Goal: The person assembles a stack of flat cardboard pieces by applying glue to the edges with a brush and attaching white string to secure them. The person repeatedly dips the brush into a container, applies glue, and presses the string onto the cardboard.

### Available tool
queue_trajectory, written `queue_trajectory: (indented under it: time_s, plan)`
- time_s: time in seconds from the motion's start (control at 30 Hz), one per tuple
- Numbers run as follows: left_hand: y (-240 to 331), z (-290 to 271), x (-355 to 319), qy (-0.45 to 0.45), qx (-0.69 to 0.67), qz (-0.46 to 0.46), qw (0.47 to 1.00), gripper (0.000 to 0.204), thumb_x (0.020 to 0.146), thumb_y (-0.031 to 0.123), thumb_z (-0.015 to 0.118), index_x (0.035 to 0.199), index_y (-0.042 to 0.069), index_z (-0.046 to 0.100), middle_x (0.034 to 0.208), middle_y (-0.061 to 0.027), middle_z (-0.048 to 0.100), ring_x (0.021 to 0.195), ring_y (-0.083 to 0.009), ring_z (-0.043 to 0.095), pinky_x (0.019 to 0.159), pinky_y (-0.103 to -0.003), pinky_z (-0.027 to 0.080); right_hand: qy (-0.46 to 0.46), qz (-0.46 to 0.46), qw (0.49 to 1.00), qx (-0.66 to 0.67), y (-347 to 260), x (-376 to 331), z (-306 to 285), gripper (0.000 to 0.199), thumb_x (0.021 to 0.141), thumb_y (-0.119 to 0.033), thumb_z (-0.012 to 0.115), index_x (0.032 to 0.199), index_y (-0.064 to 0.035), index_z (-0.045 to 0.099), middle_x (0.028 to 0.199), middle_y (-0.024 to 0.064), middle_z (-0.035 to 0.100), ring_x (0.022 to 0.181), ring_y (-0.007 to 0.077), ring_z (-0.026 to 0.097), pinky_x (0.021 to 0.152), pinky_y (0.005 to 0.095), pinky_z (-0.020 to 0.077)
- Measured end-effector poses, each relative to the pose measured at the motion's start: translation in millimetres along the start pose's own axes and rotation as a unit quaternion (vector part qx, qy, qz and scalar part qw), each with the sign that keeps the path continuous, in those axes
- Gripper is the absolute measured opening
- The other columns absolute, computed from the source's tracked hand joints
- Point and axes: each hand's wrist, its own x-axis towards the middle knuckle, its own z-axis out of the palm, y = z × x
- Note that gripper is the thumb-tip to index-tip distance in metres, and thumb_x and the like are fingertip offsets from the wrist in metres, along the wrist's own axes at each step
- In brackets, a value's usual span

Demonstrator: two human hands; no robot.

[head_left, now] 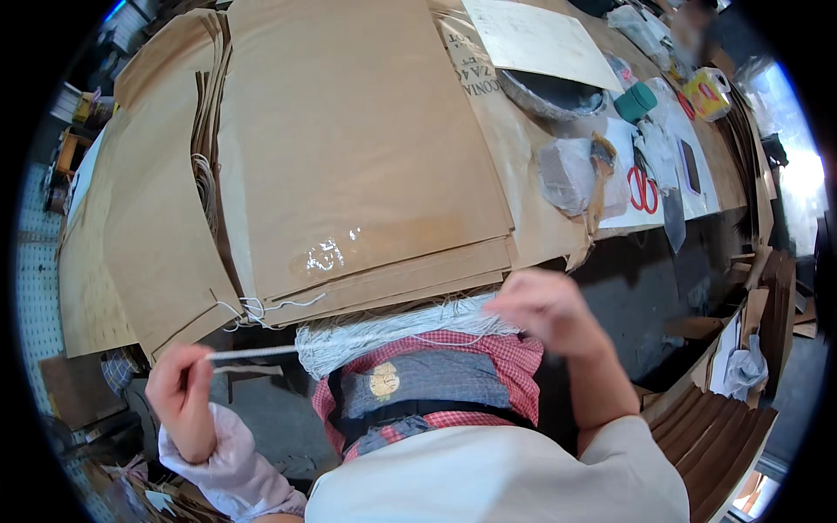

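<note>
My left hand [181, 392] is closed in a pinch on a white cord [253, 353], which runs taut to the right toward a thick bundle of white string [349, 344]. The bundle lies across my lap, along the near edge of the stacked brown paper sheets [366, 148]. At the bundle's right end is my right hand [554, 309], blurred, its fingers curled together; what they hold, if anything, I cannot make out. A loose white string [253, 309] hangs at the paper's near left corner. Beneath the bundle is a red checked cloth [523, 366] with a grey patch.
On the table's right are a brush [600, 179], red-handled scissors [643, 190], a phone [690, 167], a green-lidded container [636, 103] and a metal basin [558, 100] partly under a white board [540, 39]. Stacked brown cardboard [706, 444] stands at lower right.
</note>
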Motion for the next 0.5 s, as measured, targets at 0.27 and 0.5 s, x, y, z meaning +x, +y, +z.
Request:
queue_trajectory:
  time_s: [0.27,0.5]
  plan:
    - [-136,74,62,-0.054,-0.006,-0.092,0.994,0.008,0.081,0.004,0.066,0.084,-0.003,0.064,0.067,-0.0029,0.059,0.061,-0.0087,0.051,0.056,-0.024,0.041,0.104,0.216,0.968,-0.070,53,70,-45,0.012,0.073,-0.006,0.070,0.083,0.0008,0.069,0.073,0.0055,0.061,0.067,0.0112,0.057,0.062,0.0260,0.0473]
    - [-139,93,55,-0.021,0.111,-0.090,0.989,0.013,0.076,0.005,0.068,0.086,-0.001,0.062,0.079,-0.0079,0.060,0.075,-0.0196,0.058,0.067,-0.032,0.046,0.175,0.077,0.962,-0.195,95,66,-20,0.010,0.069,-0.002,0.070,0.074,-0.0010,0.061,0.067,0.0043,0.055,0.062,0.0126,0.055,0.059,0.0272,0.0478]
